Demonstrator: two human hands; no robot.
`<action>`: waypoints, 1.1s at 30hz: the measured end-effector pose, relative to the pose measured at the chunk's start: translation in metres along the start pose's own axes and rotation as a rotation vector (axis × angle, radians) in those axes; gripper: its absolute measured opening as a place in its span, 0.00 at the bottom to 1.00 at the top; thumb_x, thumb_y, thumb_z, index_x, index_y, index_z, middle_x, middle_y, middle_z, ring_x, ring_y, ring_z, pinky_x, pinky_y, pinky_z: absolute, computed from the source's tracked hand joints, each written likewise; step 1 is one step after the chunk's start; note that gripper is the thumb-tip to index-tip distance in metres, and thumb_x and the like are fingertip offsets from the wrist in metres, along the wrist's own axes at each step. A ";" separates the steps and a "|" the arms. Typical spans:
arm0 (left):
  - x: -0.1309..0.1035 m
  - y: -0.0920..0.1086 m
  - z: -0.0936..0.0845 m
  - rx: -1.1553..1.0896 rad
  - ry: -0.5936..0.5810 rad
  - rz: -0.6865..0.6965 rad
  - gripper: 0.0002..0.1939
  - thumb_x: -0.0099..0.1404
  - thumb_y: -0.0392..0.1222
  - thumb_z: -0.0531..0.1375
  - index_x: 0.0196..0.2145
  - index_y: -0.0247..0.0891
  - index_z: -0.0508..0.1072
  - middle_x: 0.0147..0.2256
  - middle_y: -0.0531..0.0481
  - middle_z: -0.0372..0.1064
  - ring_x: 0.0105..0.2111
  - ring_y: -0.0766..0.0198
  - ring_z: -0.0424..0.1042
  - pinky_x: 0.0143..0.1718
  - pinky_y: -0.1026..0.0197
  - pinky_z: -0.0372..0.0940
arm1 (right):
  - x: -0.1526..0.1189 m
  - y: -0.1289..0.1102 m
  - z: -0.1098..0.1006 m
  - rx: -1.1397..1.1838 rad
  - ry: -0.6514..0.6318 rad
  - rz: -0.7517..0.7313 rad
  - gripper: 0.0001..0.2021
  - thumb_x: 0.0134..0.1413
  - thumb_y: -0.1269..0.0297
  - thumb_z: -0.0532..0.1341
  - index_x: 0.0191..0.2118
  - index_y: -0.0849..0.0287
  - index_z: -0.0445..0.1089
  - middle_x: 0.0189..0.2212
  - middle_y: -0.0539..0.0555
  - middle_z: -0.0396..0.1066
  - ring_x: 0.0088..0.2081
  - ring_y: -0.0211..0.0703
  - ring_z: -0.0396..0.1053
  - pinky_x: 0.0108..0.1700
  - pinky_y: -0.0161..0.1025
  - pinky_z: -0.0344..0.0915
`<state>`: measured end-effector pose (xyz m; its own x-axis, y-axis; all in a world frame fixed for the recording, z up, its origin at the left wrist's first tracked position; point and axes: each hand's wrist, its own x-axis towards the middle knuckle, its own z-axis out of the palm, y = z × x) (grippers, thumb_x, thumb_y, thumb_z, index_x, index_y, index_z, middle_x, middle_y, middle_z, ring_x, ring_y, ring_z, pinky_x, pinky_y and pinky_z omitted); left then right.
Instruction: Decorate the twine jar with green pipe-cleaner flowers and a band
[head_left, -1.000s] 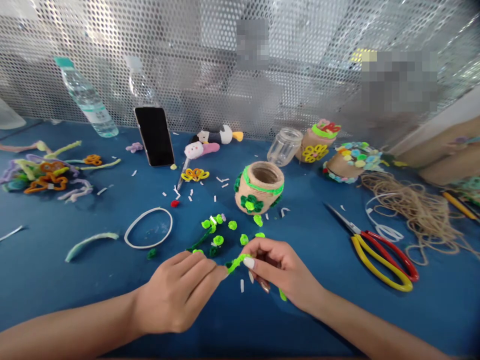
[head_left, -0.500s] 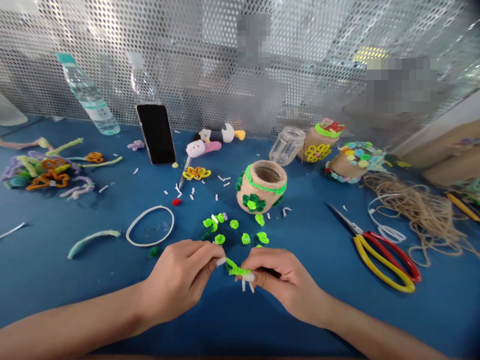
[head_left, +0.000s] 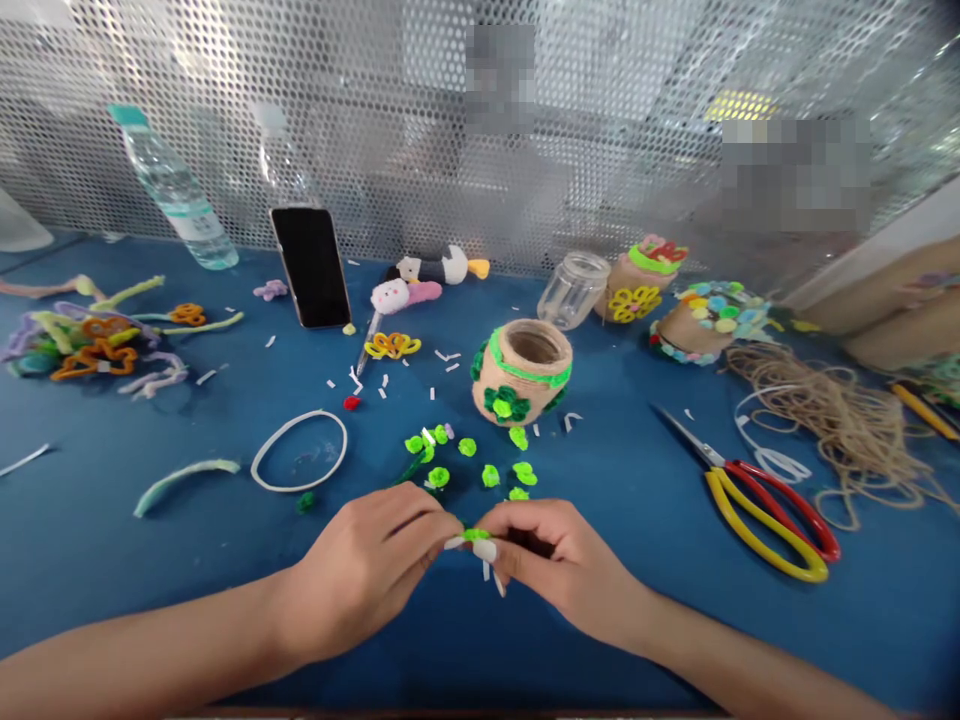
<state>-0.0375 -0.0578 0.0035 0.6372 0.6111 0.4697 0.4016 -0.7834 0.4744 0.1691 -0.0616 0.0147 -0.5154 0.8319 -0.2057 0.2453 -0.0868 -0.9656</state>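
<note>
Between my two hands is a short bright green pipe cleaner (head_left: 475, 535), mostly covered by fingertips. My left hand (head_left: 382, 560) is closed in a pinch on its left end. From the other side, my right hand (head_left: 559, 560) pinches it with thumb and forefinger. Thin white strips (head_left: 487, 572) poke out below the right fingers. Just beyond my hands lie several small bright green coils (head_left: 467, 447). A twine-wrapped jar (head_left: 523, 372) with dark green flowers and a light green band stands upright behind them.
Red-and-yellow-handled scissors (head_left: 772, 510) lie at right beside tangled twine (head_left: 832, 410). A white ring (head_left: 259, 470) and a pale green pipe cleaner (head_left: 184, 480) lie at left. A phone (head_left: 311, 268) leans on a bottle. Decorated jars and a glass jar (head_left: 574, 290) stand behind.
My left hand has moved right, bringing its fingertips close to the right hand's. Less of the green pipe cleaner shows between them now.
</note>
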 end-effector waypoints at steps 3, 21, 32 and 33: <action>0.000 0.002 0.002 -0.248 -0.029 -0.264 0.09 0.67 0.34 0.49 0.34 0.36 0.68 0.28 0.52 0.66 0.27 0.69 0.67 0.30 0.67 0.63 | 0.000 0.000 -0.001 -0.135 0.009 -0.085 0.10 0.58 0.63 0.56 0.28 0.61 0.69 0.20 0.48 0.66 0.24 0.34 0.63 0.27 0.31 0.58; -0.002 -0.009 -0.012 0.275 0.072 0.291 0.10 0.64 0.31 0.49 0.37 0.33 0.69 0.29 0.48 0.71 0.23 0.67 0.68 0.20 0.65 0.62 | 0.002 0.003 -0.009 0.089 0.055 0.045 0.12 0.53 0.64 0.55 0.22 0.62 0.67 0.13 0.46 0.56 0.15 0.31 0.50 0.17 0.31 0.48; 0.006 -0.021 -0.011 0.079 0.059 -0.078 0.06 0.63 0.31 0.51 0.32 0.35 0.67 0.27 0.51 0.66 0.25 0.70 0.66 0.25 0.68 0.62 | 0.006 0.014 -0.030 -0.746 0.331 -0.731 0.07 0.58 0.73 0.54 0.39 0.62 0.68 0.29 0.55 0.69 0.30 0.39 0.67 0.31 0.35 0.65; 0.007 -0.021 -0.011 0.027 0.050 -0.134 0.06 0.63 0.32 0.51 0.32 0.35 0.68 0.27 0.52 0.66 0.24 0.70 0.65 0.24 0.68 0.61 | 0.007 0.016 -0.032 -0.883 0.341 -0.819 0.07 0.59 0.73 0.53 0.40 0.63 0.67 0.29 0.56 0.69 0.31 0.40 0.68 0.32 0.36 0.66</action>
<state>-0.0490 -0.0360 0.0052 0.5434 0.7149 0.4399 0.4988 -0.6965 0.5157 0.1961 -0.0399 0.0030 -0.5697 0.5790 0.5832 0.4880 0.8094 -0.3268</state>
